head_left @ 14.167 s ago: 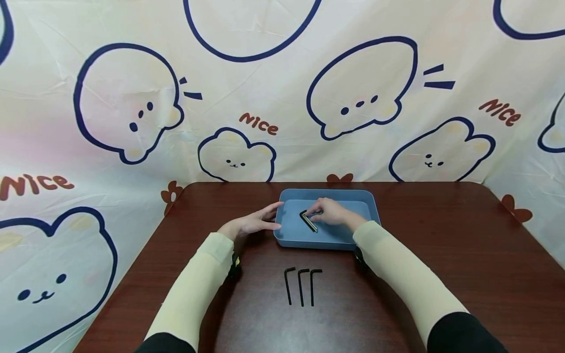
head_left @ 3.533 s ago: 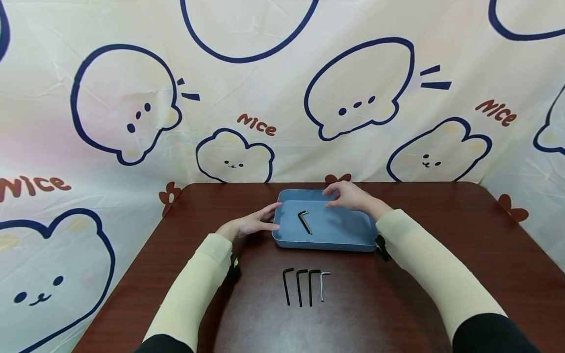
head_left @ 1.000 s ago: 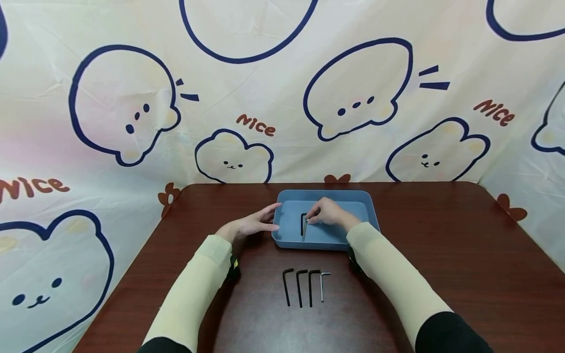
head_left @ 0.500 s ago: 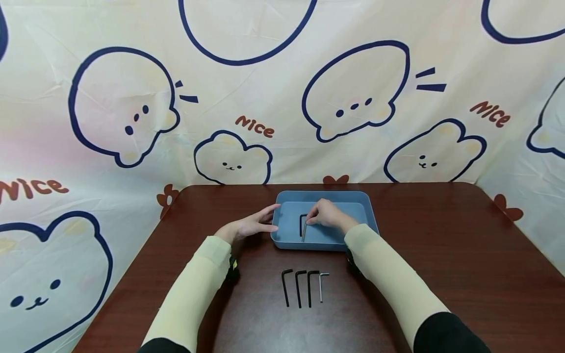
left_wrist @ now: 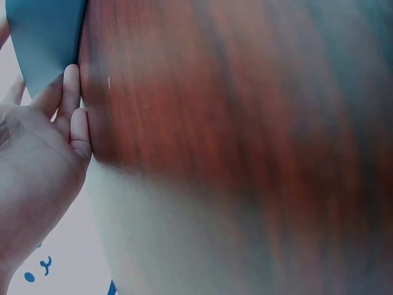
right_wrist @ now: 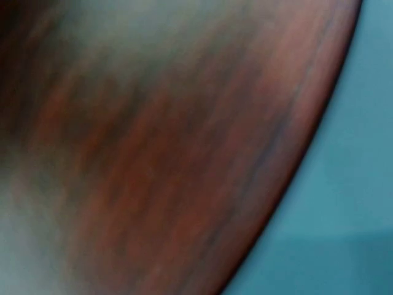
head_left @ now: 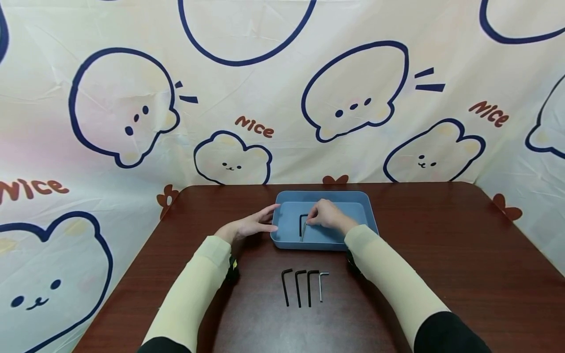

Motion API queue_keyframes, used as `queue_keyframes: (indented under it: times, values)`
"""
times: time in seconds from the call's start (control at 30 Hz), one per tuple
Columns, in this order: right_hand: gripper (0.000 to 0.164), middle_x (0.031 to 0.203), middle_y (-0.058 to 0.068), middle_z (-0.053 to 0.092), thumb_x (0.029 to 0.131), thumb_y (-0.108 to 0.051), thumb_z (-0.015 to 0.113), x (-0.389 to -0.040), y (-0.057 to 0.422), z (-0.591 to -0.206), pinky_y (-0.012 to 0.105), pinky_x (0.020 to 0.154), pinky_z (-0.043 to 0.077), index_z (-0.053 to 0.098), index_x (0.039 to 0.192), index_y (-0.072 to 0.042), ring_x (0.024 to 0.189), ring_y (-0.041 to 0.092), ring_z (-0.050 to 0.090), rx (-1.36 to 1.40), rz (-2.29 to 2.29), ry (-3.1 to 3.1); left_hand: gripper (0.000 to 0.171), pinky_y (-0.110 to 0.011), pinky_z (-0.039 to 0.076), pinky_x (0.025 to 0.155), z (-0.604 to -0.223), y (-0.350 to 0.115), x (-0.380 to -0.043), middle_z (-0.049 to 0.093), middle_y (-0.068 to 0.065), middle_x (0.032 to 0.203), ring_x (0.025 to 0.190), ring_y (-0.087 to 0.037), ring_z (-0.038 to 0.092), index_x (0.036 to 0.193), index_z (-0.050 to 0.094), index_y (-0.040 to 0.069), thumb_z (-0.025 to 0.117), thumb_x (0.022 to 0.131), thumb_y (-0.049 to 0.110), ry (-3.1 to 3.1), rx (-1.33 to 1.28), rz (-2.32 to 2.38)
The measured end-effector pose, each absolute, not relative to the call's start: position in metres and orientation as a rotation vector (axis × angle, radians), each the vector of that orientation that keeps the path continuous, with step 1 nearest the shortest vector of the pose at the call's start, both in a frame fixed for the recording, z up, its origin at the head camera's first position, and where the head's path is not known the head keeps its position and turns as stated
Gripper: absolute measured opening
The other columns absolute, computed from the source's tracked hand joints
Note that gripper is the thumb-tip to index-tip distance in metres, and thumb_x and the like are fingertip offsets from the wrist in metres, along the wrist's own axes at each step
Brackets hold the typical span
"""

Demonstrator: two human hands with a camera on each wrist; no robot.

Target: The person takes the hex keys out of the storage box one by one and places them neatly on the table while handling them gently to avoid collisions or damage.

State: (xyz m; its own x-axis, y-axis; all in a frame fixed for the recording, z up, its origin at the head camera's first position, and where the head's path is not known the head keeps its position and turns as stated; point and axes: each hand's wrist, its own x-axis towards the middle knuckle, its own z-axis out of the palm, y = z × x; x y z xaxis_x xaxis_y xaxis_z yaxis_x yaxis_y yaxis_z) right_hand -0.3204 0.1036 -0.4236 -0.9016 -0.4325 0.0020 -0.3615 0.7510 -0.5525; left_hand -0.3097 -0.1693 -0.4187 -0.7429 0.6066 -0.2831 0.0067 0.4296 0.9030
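Note:
A blue tray stands at the far middle of the table. My left hand rests against its left side, fingers extended; in the left wrist view the left hand has its fingertips on the tray's outer wall. Inside the tray, my right hand pinches the upper end of a thin metallic hex key, whose bent end is hidden by the fingers. Just left of it lies a black hex key. The right wrist view shows only tabletop and the tray, no hand.
In front of the tray, three black hex keys and a smaller silver hex key lie in a row on the brown table. Behind the table hangs a patterned cloth.
A silver hex key has joined the row since the oldest frame. From the tray's right rear, my right hand has moved to the metallic key, now apart from the black one. The left hand stays put.

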Motion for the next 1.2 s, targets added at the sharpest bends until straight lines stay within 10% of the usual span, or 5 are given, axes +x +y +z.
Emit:
queue_keyframes:
  times: [1.2]
  values:
    - [0.010, 0.090, 0.003, 0.073, 0.088, -0.013, 0.073, -0.322, 0.127, -0.394, 0.034, 0.073, 0.050, 0.078, 0.093, -0.006, 0.085, 0.018, 0.063, -0.503, -1.271, 2.724, 0.075, -0.059, 0.010, 0.112, -0.420, -0.170, -0.312, 0.010, -0.017, 0.161, 0.145, -0.035, 0.014, 0.157, 0.012, 0.019, 0.059, 0.098, 0.017, 2.082, 0.524, 1.324]
